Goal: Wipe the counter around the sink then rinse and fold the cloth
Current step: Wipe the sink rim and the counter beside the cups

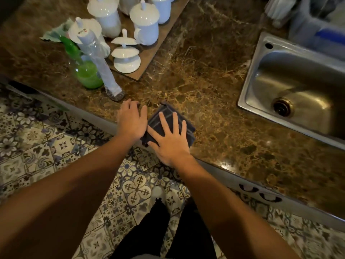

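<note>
A broad stretch of bare brown marble counter (201, 71) runs through the frame's centre, between the steel sink (291, 86) at right and a cluster at upper left: white lidded ceramic jars (144, 25), a green-liquid bottle (87, 71), and a clear plastic-wrapped tube (100, 60).

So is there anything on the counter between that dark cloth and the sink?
Nothing visible. The cloth lies folded at the counter's front edge under the right hand, with the left hand beside it. The marble stretch toward the sink is bare; the bottles and white jars stand off to the left.
</note>
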`<control>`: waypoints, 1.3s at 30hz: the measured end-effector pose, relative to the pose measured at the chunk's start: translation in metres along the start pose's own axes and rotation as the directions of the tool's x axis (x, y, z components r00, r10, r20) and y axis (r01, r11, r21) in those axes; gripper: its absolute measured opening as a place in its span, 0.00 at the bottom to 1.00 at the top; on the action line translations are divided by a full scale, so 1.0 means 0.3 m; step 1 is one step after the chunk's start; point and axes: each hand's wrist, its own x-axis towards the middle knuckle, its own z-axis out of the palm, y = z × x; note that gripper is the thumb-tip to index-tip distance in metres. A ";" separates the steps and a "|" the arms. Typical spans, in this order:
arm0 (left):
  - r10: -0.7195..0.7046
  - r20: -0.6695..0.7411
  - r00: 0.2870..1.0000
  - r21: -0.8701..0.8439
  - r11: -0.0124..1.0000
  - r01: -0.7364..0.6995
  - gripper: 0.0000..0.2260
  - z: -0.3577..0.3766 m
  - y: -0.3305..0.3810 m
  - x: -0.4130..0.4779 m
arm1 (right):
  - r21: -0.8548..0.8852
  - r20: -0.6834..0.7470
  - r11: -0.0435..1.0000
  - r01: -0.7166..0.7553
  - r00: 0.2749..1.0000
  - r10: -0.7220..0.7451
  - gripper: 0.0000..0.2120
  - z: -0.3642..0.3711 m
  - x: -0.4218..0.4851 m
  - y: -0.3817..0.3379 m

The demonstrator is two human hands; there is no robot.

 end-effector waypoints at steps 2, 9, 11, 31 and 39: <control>-0.045 0.007 0.999 0.086 0.995 0.044 0.25 0.020 0.047 -0.022 | 0.032 0.026 0.998 -0.046 0.999 0.045 0.29 0.002 -0.073 0.075; -0.061 0.097 0.993 0.268 0.963 0.033 0.38 0.148 0.270 -0.060 | 0.131 0.136 0.936 -0.327 0.941 0.310 0.29 -0.041 -0.279 0.424; -0.062 0.084 0.994 0.294 0.955 0.035 0.39 0.205 0.351 -0.056 | 0.119 0.145 0.945 -0.306 0.947 0.288 0.29 -0.054 -0.283 0.470; -0.487 -0.208 0.848 0.240 0.815 0.527 0.40 0.442 0.574 0.171 | 0.045 0.168 0.981 -0.187 0.970 0.178 0.34 -0.463 0.575 1.077; -0.499 -0.252 0.829 0.242 0.797 0.553 0.35 0.441 0.584 0.184 | 0.042 0.217 0.947 -0.317 0.929 0.302 0.36 -0.583 0.792 1.194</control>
